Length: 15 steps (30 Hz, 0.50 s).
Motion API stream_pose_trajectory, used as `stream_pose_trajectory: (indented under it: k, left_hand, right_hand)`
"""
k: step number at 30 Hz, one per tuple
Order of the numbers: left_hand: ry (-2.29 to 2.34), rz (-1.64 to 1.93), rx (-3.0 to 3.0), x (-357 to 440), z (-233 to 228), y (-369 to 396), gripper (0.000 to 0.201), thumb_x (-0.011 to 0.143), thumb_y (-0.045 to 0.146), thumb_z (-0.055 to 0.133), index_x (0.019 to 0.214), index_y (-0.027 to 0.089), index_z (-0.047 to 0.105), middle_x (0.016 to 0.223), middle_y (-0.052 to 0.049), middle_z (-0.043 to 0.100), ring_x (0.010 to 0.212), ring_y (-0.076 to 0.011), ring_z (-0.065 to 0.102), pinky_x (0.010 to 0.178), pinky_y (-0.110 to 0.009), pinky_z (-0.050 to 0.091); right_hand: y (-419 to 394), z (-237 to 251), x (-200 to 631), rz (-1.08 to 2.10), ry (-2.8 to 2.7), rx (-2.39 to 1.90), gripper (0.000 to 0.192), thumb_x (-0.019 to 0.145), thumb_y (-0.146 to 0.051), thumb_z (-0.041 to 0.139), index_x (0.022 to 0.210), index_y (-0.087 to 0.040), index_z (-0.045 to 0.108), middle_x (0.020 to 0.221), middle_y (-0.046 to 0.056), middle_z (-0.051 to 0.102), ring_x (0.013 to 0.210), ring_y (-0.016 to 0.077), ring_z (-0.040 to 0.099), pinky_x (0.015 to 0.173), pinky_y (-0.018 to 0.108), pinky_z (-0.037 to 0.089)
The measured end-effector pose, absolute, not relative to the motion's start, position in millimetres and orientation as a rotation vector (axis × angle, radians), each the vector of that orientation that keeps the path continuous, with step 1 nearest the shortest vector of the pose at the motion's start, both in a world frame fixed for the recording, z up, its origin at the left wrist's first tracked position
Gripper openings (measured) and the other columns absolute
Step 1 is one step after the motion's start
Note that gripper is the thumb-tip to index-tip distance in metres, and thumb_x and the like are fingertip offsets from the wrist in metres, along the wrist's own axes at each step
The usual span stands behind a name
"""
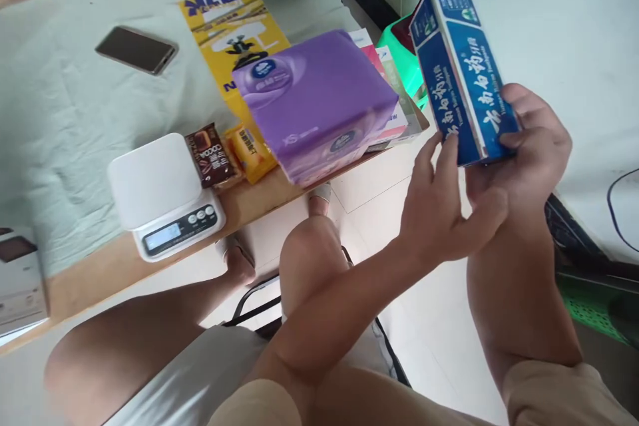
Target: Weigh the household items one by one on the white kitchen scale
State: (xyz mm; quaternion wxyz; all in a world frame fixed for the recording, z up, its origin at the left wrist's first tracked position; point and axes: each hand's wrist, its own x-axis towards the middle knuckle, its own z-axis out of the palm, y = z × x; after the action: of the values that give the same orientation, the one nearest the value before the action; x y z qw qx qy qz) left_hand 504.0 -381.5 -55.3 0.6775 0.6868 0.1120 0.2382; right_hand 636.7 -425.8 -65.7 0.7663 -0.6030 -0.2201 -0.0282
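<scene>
My right hand [536,140] is closed around the lower right end of a blue toothpaste box [464,73] with white lettering, held tilted in the air right of the table. Two printed long sides of the box face me. The fingertips of my left hand [442,200] touch the box's lower left edge, while its thumb is stretched out away from the box. Nearest to them on the table lies a purple tissue pack [319,100], which overlaps a yellow printed package [234,40] and some pink and white boxes [392,106].
On the table's green cloth [64,146] are a white kitchen scale [157,186], a brown cocoa snack packet [208,154], a yellow snack packet [250,152] and a phone [136,48]. A white box [20,279] stands at the left. A green stool [399,63] is behind the table corner.
</scene>
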Motion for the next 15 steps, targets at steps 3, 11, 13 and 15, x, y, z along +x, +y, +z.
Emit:
stream_pose_trajectory:
  k: [3, 11, 13, 15]
  left_hand:
    - [0.378, 0.445, 1.458, 506, -65, -382, 0.089, 0.094, 0.056, 0.049, 0.159, -0.001, 0.026, 0.166, -0.033, 0.030, 0.162, -0.0366, 0.032, 0.135, -0.053, 0.033]
    - [0.522, 0.321, 1.265, 512, -64, -365, 0.071, 0.100, 0.045, 0.051, 0.160, 0.014, 0.031, 0.173, -0.019, 0.030, 0.163, -0.0293, 0.030, 0.137, -0.048, 0.028]
    - [0.547, 0.327, 1.224, 513, -64, -361, 0.067, 0.101, 0.045, 0.051, 0.159, 0.016, 0.034, 0.172, -0.017, 0.031, 0.163, -0.0300, 0.032, 0.136, -0.048, 0.028]
    - [0.581, 0.312, 1.180, 514, -66, -360, 0.065, 0.101, 0.045, 0.052, 0.158, 0.019, 0.035, 0.174, -0.015, 0.031, 0.163, -0.0302, 0.032, 0.136, -0.048, 0.028]
  right_hand:
    - [-397, -66, 645, -0.053, -0.459, -1.226, 0.040, 0.064, -0.016, 0.057, 0.096, -0.019, 0.080, 0.092, 0.004, 0.072, 0.082, 0.0158, 0.069, 0.070, 0.031, 0.052]
    - [-363, -70, 655, 0.104, -0.407, -1.355, 0.042, 0.062, -0.015, 0.056, 0.096, -0.022, 0.079, 0.087, 0.001, 0.070, 0.066, 0.0107, 0.053, 0.059, 0.029, 0.035]
    - [-363, -76, 657, 0.131, -0.433, -1.380, 0.043, 0.060, -0.014, 0.057, 0.096, -0.023, 0.078, 0.088, 0.001, 0.071, 0.066, 0.0108, 0.052, 0.059, 0.029, 0.033]
    - [-364, -79, 657, 0.155, -0.454, -1.367, 0.043, 0.057, -0.015, 0.058, 0.094, -0.025, 0.077, 0.090, 0.000, 0.072, 0.068, 0.0115, 0.052, 0.060, 0.029, 0.035]
